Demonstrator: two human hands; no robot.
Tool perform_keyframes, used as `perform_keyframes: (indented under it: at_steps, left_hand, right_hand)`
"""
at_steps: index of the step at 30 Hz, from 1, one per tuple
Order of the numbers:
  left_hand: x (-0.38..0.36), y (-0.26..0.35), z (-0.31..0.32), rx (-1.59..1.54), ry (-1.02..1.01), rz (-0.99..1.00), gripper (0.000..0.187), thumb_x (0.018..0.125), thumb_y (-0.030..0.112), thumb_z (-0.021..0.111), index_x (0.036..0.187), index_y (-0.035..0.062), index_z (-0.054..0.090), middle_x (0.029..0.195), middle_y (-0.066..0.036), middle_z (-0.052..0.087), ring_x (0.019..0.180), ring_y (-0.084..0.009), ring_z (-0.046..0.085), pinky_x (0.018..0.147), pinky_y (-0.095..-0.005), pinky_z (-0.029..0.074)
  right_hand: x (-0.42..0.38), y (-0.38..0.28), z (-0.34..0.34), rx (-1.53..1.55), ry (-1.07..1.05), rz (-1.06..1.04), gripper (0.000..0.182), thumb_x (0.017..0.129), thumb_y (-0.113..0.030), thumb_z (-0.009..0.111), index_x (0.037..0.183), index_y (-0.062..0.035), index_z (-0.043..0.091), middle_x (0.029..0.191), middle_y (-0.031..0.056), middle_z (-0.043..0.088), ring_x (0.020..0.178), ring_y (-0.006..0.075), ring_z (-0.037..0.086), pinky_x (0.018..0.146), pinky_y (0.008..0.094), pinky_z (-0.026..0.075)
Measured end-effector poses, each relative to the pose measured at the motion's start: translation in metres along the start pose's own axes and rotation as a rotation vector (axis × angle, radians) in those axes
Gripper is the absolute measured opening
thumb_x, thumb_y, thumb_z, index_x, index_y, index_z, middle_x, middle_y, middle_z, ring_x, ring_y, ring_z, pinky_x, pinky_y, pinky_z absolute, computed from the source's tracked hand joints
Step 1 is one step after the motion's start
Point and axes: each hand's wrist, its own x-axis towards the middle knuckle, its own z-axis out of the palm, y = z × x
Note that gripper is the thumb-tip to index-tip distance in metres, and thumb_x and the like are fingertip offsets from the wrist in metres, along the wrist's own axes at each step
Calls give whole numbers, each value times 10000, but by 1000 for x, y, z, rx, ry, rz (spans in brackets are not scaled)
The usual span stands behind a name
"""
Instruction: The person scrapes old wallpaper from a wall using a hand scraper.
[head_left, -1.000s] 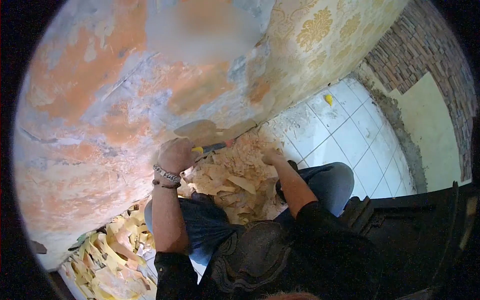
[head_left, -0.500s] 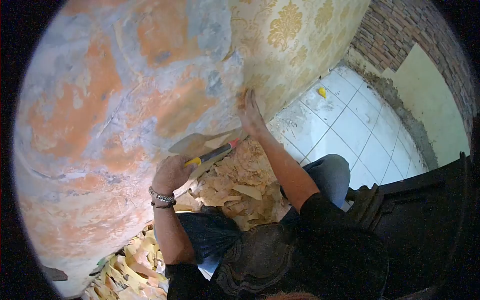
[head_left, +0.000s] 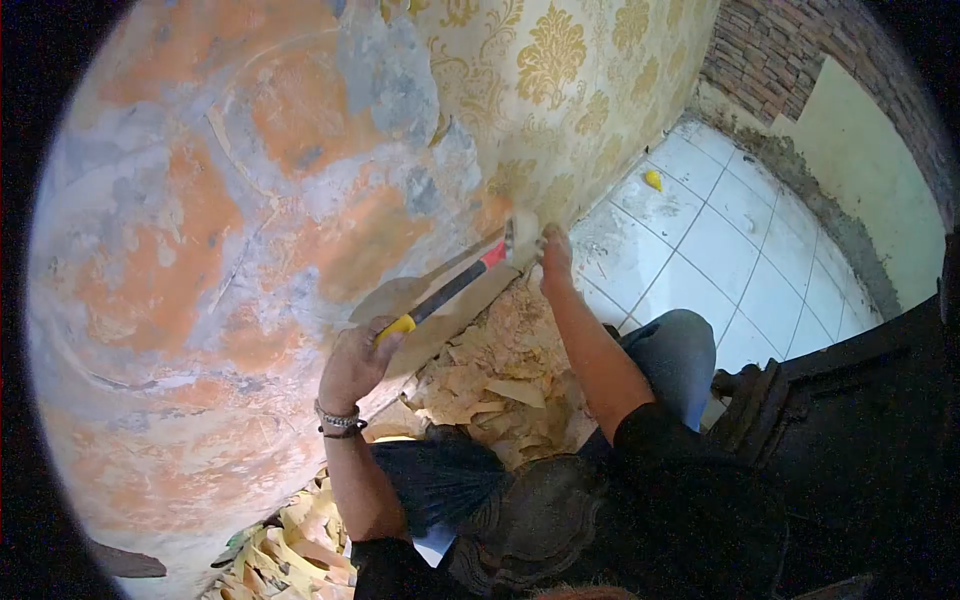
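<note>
My left hand (head_left: 357,368) is wrapped round the yellow end of a long scraper (head_left: 450,292) with a black and red handle. Its metal blade rests at the wall, by the lower edge of the patterned wallpaper (head_left: 551,60). A pale loose flap (head_left: 524,240) stands out beside the blade. Just right of this flap, my right hand (head_left: 555,258) has its fingers curled together; what they pinch is too small to make out. Left of the wallpaper, the wall (head_left: 180,250) is bare, with orange and grey patches.
Torn wallpaper scraps (head_left: 500,390) lie on the floor between my knees, and more scraps (head_left: 300,530) lie at the lower left. A small yellow object (head_left: 653,180) sits on the white tiles (head_left: 690,270). Dark carved furniture (head_left: 860,420) stands at the right.
The scraper has extended up and right along the wall, its blade now showing beside a raised flap. My right hand has left the wall, moved right and down, and curled its fingers.
</note>
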Motion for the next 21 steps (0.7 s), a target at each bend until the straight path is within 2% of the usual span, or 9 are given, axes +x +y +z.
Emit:
perform_keyframes:
  at_steps: [1,3,6,9,12,16,18,19,21]
  left_hand:
    - [1,3,3,-61,61,26,291,889,266,608,1046,28,662,809,-239,640,772,-397,631,671,-435,479]
    - [4,10,4,-83,120,61,290,898,257,603,1056,18,655,808,-245,638,772,-401,632,675,-432,482]
    - [9,8,8,-74,160,102,275,898,239,608,1058,20,654,856,-232,654,799,-384,644,693,-422,489]
    - [2,8,0,-151,186,93,261,900,223,610,1060,21,653,921,-213,669,831,-363,656,712,-407,497]
    - [-6,5,-6,-110,124,-12,263,903,219,607,1073,24,652,971,-197,674,867,-351,659,731,-392,502]
    - [-11,-7,3,-71,209,69,279,903,223,607,1102,31,642,976,-196,675,885,-354,657,753,-386,504]
    - [-13,-10,7,-162,146,-50,310,909,244,597,1121,19,625,987,-213,666,904,-322,659,775,-388,496]
    - [-13,-18,14,-160,144,-52,310,909,244,597,1121,19,625,987,-213,666,904,-322,659,775,-388,496]
    - [-11,-38,29,71,106,-30,312,898,224,612,1126,12,611,1019,-205,660,937,-310,651,796,-390,500]
  right_hand:
    - [-11,-5,4,8,-1,-1,563,903,-400,582,1358,-93,456,1053,44,600,868,152,571,727,298,458]
    - [-45,-23,21,336,-188,238,527,890,-487,580,1256,-118,490,944,39,566,804,167,561,707,321,468]
    - [-73,-17,52,489,-305,255,443,873,-530,593,1086,-151,508,885,35,543,765,171,555,675,340,474]
    - [-70,-10,63,643,-279,253,398,866,-538,601,985,-178,482,821,26,520,719,172,553,660,358,487]
    - [-80,-15,68,795,-321,436,359,875,-517,606,970,-194,481,814,26,536,693,165,554,659,360,493]
    - [-133,-41,91,783,-370,450,304,914,-426,593,996,-155,483,855,33,562,721,169,583,678,340,506]
    - [-160,-59,99,680,-366,210,265,951,-320,565,1070,-95,491,924,44,588,781,163,602,705,303,507]
    - [-163,-60,99,681,-365,212,265,951,-320,565,1070,-95,491,924,44,588,781,163,602,705,303,507]
    - [-164,-63,100,583,-492,-40,248,977,-229,514,1144,-49,480,939,49,592,832,145,609,738,290,508]
